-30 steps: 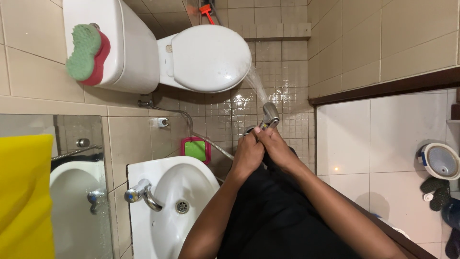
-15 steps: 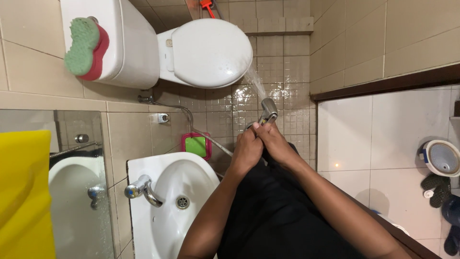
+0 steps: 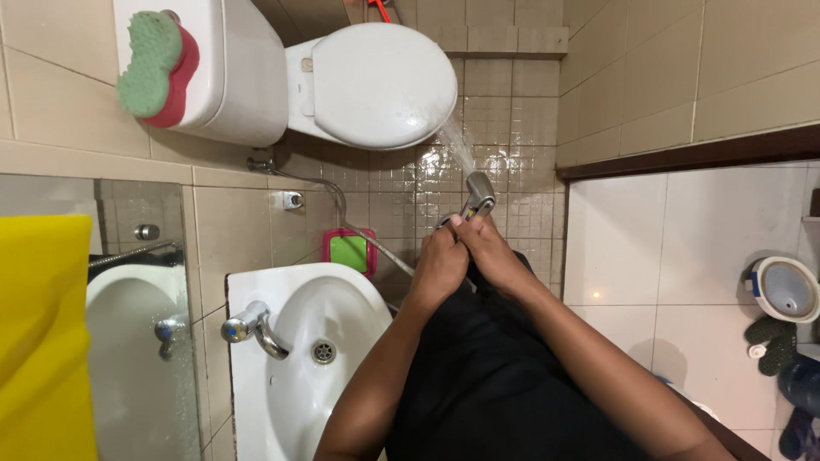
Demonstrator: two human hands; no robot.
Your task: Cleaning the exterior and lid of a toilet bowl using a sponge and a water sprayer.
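Right now you have both hands wrapped around the metal spray nozzle (image 3: 478, 195), your left hand (image 3: 440, 263) and right hand (image 3: 489, 256) pressed together in front of your body. Clasping it with 2 hands likely steadies the head against the push of the water and keeps the trigger squeezed; both are closed tight on it, fingers folded around the handle.

The nozzle points away from you, toward the toilet (image 3: 376, 81), and a jet of water (image 3: 455, 145) leaves its tip and lands on the near rim of the closed white lid. The tiled floor (image 3: 504, 111) between you and the bowl looks wet and glossy. The flexible hose (image 3: 359, 230) runs from under your hands back to a wall valve below the cistern (image 3: 235, 68), so it has slack enough for this reach.

On top of the cistern lies a green and red sponge (image 3: 158, 64), parked out of the spray. A white washbasin (image 3: 299, 358) with a chrome tap (image 3: 248, 324) sits to your left, and a pink and green tray (image 3: 348, 250) rests on the floor just beyond its far edge. A mirror (image 3: 137, 341) hangs on the left wall, with a yellow cloth (image 3: 43, 341) at its edge. A small white bin (image 3: 786, 288) stands well apart at the right.
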